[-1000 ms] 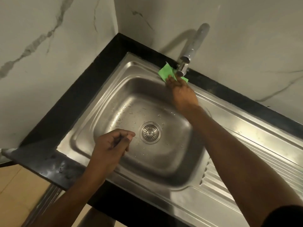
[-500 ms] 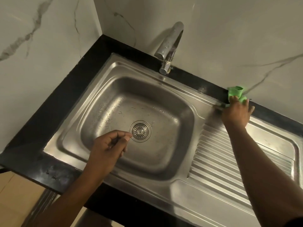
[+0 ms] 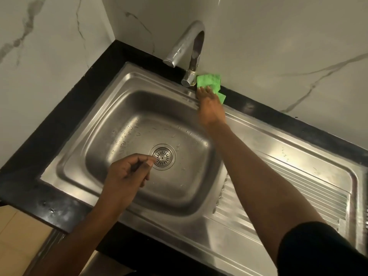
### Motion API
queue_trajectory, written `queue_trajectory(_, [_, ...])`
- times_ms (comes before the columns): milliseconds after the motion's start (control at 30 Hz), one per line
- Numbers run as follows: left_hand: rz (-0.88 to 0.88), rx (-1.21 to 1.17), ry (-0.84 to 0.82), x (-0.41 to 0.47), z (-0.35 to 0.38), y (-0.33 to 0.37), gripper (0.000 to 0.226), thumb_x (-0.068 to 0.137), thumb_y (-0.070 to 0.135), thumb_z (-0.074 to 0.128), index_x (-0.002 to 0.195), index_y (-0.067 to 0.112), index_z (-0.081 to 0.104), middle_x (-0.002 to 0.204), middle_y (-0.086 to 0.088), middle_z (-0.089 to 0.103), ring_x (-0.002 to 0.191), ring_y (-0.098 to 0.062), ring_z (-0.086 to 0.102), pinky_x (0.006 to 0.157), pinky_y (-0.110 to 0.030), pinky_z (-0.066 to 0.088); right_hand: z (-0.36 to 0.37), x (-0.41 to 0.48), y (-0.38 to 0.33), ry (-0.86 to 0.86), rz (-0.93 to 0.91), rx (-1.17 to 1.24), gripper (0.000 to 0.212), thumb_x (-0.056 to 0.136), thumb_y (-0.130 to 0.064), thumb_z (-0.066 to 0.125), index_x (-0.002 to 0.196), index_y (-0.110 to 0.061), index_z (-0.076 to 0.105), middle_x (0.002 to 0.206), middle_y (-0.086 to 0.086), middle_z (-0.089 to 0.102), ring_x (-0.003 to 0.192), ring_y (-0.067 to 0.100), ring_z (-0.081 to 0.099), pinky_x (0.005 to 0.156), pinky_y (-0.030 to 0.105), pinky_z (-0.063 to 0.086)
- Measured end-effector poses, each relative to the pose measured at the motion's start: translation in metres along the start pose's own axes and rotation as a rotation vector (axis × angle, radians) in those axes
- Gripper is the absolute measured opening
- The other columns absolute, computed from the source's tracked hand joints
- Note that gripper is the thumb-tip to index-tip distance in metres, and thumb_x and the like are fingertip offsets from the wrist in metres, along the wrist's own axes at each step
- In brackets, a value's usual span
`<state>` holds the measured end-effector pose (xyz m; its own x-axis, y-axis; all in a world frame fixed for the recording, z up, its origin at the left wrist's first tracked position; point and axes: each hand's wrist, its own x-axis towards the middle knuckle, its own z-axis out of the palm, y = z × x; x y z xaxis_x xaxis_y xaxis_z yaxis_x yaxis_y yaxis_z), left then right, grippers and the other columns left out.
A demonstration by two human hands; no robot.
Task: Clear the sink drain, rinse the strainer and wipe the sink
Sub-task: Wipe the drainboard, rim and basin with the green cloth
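A: What's the sink [image 3: 258, 148] like?

B: Brushed stainless steel, a rounded-rectangle basin with beads of water on its floor, and a ribbed draining board [image 3: 288, 194] pressed into the sheet on the right. It sits in a glossy black counter [image 3: 49, 136], with pale marble-veined wall tiles [image 3: 278, 46] behind.

A: And the strainer?

B: The strainer [image 3: 162, 156] is seated in the drain at the middle of the basin floor, a round metal disc with slots radiating out like spokes.

A: Where's the cloth?

B: The green cloth [image 3: 210, 80], soft and nubbly, lies crumpled on the back edge where steel meets counter, just beside the base of the curved chrome tap [image 3: 187, 44]. The right hand [image 3: 211, 106] lies flat on it, fingers stretched forward and pressing it down rather than gripping it.

A: The other hand?

B: The left hand [image 3: 127, 174] hangs over the basin, just beside the strainer, loosely curled with thumb and forefinger tips brought together. Something thin and dark may sit in that pinch; I cannot tell what.
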<state>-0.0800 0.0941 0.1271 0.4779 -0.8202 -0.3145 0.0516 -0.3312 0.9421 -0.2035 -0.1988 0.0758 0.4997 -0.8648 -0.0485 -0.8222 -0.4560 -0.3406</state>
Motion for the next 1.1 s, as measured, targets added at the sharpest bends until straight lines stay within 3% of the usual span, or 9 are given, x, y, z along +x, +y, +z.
queue_trajectory(167, [0.017,0.015,-0.014,-0.002,0.013,0.001,0.026,0.100,0.008,0.067,0.094,0.027,0.083,0.063,-0.002,0.064,0.057,-0.010,0.055,0.054,-0.019,0.049,-0.034,-0.036,0.098,-0.008,0.116,-0.081,0.061,0.101,-0.012,0.055,0.160,-0.017,0.038,0.168,0.001,0.034,0.159,0.021,0.021,0.126,0.044,0.029])
queue_trajectory(267, [0.029,0.033,-0.050,-0.003,0.025,-0.002,0.024,0.100,0.012,0.068,0.096,0.030,0.082,0.066,-0.003,0.065,0.059,-0.011,0.055,0.056,-0.023,0.050,-0.063,-0.074,0.171,0.027,0.277,-0.106,0.069,0.094,-0.001,0.057,0.159,-0.021,0.040,0.167,0.000,0.035,0.157,0.021,0.026,0.124,0.044,0.034])
queue_trajectory(400, [0.037,0.059,-0.129,-0.005,0.046,-0.003,0.017,0.100,0.016,0.069,0.099,0.027,0.082,0.068,-0.005,0.066,0.061,-0.015,0.057,0.059,-0.030,0.052,-0.101,-0.139,0.270,0.081,0.522,-0.107,0.068,0.090,0.006,0.054,0.155,-0.009,0.045,0.162,0.015,0.042,0.151,0.036,0.036,0.122,0.046,0.034])
queue_trajectory(500, [0.046,0.069,-0.175,-0.010,0.058,-0.005,0.022,0.101,0.011,0.067,0.100,0.027,0.082,0.067,-0.004,0.065,0.061,-0.015,0.057,0.057,-0.026,0.052,-0.115,-0.187,0.316,0.089,0.655,-0.103,0.065,0.088,0.006,0.054,0.152,-0.001,0.045,0.156,0.026,0.045,0.144,0.047,0.042,0.119,0.051,0.037])
queue_trajectory(667, [0.059,0.066,-0.213,-0.019,0.073,-0.002,0.016,0.092,0.031,0.069,0.101,0.029,0.082,0.067,-0.002,0.067,0.060,-0.014,0.058,0.058,-0.028,0.052,-0.097,-0.227,0.320,0.155,0.757,-0.073,0.067,0.086,0.010,0.050,0.152,0.001,0.043,0.156,0.027,0.042,0.142,0.050,0.042,0.119,0.052,0.035])
queue_trajectory(867, [0.101,0.073,-0.240,-0.030,0.073,0.005,0.017,0.093,0.028,0.068,0.101,0.028,0.083,0.067,-0.003,0.066,0.060,-0.015,0.058,0.057,-0.027,0.052,-0.111,-0.262,0.325,0.108,0.695,-0.140,0.057,0.083,0.007,0.054,0.140,-0.002,0.058,0.134,0.031,0.060,0.123,0.048,0.056,0.106,0.051,0.046])
queue_trajectory(933, [0.093,0.061,-0.237,-0.035,0.069,0.003,0.015,0.096,0.022,0.069,0.101,0.026,0.083,0.066,-0.004,0.065,0.059,-0.015,0.056,0.056,-0.024,0.051,-0.120,-0.258,0.329,0.241,0.823,-0.080,0.055,0.086,0.003,0.053,0.139,-0.008,0.060,0.131,0.032,0.062,0.120,0.050,0.059,0.106,0.051,0.047])
queue_trajectory(1033, [0.072,0.071,-0.215,-0.042,0.064,0.000,0.024,0.100,0.008,0.067,0.099,0.026,0.083,0.064,-0.002,0.065,0.058,-0.013,0.056,0.056,-0.020,0.051,-0.129,-0.233,0.337,0.465,0.959,0.002,0.054,0.092,0.001,0.051,0.146,-0.005,0.052,0.150,0.025,0.050,0.134,0.045,0.051,0.116,0.049,0.041])
queue_trajectory(1100, [0.061,0.077,-0.208,-0.046,0.063,-0.001,0.025,0.100,0.007,0.066,0.098,0.026,0.083,0.065,-0.002,0.065,0.058,-0.012,0.056,0.057,-0.020,0.051,-0.131,-0.212,0.344,0.464,1.017,0.089,0.043,0.097,-0.006,0.053,0.140,-0.002,0.057,0.148,0.024,0.053,0.134,0.043,0.052,0.117,0.047,0.041])
